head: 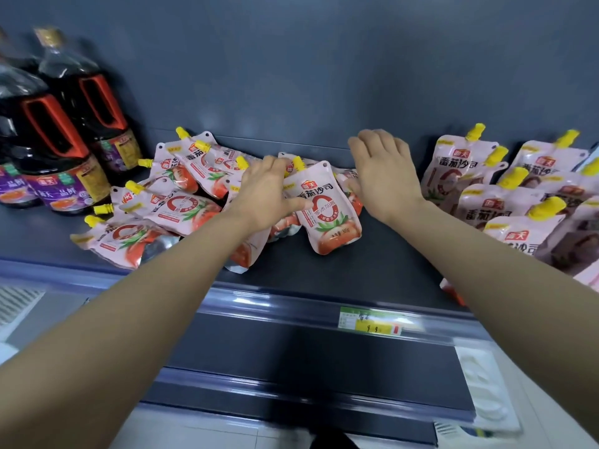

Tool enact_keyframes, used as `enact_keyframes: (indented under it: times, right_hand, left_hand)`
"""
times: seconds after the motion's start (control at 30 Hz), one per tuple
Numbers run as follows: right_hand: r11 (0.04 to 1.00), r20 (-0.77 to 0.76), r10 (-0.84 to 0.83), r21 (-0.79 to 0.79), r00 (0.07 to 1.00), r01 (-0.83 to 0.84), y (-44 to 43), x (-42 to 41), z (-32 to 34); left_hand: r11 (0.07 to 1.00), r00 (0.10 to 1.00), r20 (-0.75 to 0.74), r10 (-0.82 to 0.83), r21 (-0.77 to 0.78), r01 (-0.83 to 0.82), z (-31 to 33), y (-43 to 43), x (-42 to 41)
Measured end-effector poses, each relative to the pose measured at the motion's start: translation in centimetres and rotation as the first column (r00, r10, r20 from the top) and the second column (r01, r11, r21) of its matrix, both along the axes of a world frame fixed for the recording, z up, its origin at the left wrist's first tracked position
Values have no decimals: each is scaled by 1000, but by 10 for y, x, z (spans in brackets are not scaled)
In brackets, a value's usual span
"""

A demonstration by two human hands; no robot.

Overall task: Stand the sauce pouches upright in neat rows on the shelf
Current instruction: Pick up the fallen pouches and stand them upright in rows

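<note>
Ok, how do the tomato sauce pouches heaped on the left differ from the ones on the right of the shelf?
The left heap lies flat and tumbled, pouches overlapping; the right pouches stand upright in rows. The left heap's yellow caps point every way; the right pouches' caps all point upward. Both are the same pink tomato sauce pouches with yellow caps. The left hand grips the middle pouch, upright, between them.
</note>
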State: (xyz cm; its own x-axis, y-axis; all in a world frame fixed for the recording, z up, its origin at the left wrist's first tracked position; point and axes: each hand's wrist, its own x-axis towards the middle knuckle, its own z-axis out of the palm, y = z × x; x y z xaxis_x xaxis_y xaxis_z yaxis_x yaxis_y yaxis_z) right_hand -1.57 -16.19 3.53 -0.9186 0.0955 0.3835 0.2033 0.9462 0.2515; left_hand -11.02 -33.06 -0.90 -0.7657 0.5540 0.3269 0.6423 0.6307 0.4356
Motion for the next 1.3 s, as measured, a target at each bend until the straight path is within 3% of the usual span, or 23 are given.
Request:
enact_keyframes:
  times: [0.23,0.57,0.93,1.3]
  right_hand:
    - [999,-39,-30,14,999,31,17,-10,-3]
    - [999,-33,-42,15,999,42,26,-14,-10]
    - [997,120,-17,-71,993,26,33,-43,-4]
    - [974,339,138,-219,931,-65,33,-83,-26]
  left_hand:
    - [1000,979,202,0,-21,5,-6,22,-20]
    - [984,975,164,151,-119,-133,-6,43,-24]
    - [966,949,280,149,166,-200,5,13,-16]
    - [958,957,262,126,219,-186,11,-10,-15]
